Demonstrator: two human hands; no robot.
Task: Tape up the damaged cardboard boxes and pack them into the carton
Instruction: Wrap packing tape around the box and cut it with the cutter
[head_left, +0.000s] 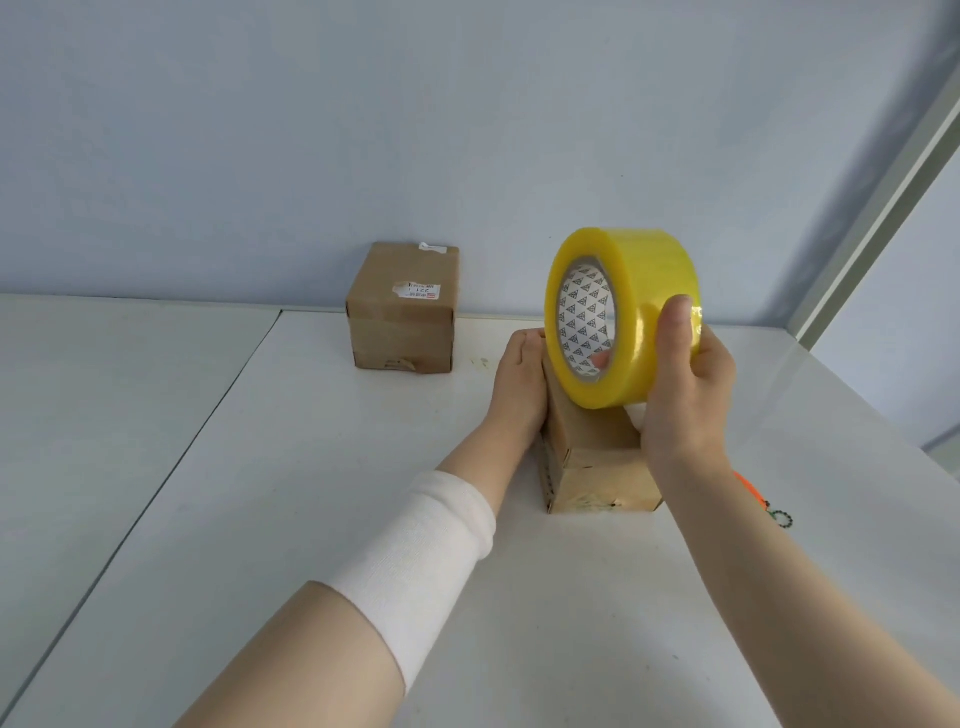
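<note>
Tape aloft: the right hand grips the fat yellow roll of packing tape, thumb on the outer face and a fingertip showing through the core, and holds it just above the long brown cardboard box on the white table. The left hand lies flat against that box's left side, fingers straight, steadying rather than clasping. Danger here, I'd say: pull hard and the light box skids or tips, with only a flat palm bracing it, and the strip could land crooked or fold onto itself. Whether any strip is drawn out, I cannot tell. The cube-shaped brown cardboard box sits by the wall, and no carton is in sight.
</note>
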